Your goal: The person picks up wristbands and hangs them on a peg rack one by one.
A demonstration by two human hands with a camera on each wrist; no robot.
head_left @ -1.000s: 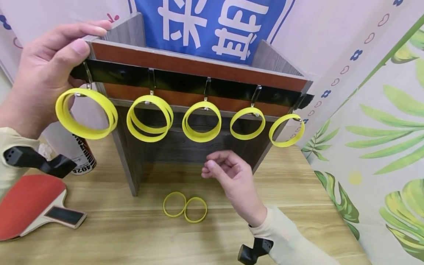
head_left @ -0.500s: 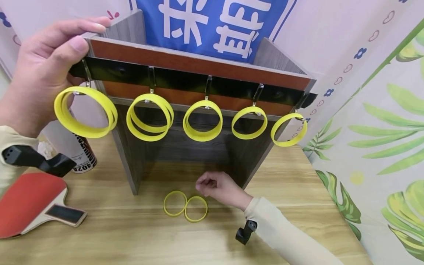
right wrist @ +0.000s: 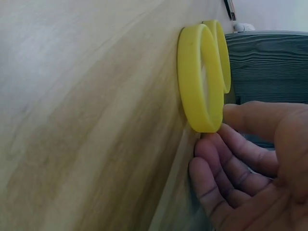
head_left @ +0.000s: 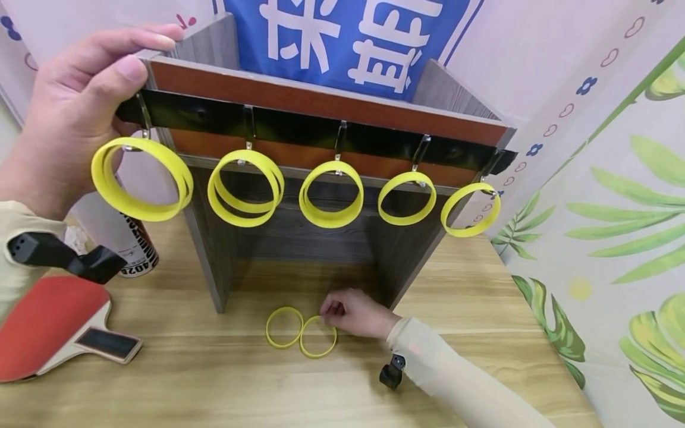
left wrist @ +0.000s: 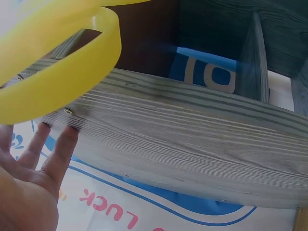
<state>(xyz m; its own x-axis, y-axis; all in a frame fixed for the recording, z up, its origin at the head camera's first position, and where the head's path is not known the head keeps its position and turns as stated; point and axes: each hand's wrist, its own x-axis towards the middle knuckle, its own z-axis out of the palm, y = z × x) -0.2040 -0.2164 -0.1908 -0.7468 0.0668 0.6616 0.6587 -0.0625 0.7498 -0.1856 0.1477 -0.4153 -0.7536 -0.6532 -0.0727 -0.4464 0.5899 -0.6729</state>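
Note:
My left hand (head_left: 69, 113) grips the upper left corner of a grey wooden rack (head_left: 332, 95), thumb in front and fingers over the top and side. Across the rack's front runs a black strip (head_left: 299, 128) with several metal hooks, from which yellow wristbands (head_left: 332, 223) hang; the two leftmost hooks each appear to bear a pair. On the table below lie two more wristbands, side by side. My right hand (head_left: 358, 312) is at the right-hand wristband (right wrist: 190, 82), its thumb and index finger pinching the rim. That band still lies on the table.
A red table tennis bat (head_left: 53, 327) lies on the wooden table (head_left: 214, 380) at the left. Behind it stands a white can (head_left: 136, 249) with black lettering. A leaf-patterned wall (head_left: 615, 238) borders the table on the right; a blue printed banner (head_left: 342, 35) hangs behind the rack.
My right hand has come down from in front of the rack to the right-hand wristband on the table. The left hand keeps its grip on the rack's corner.

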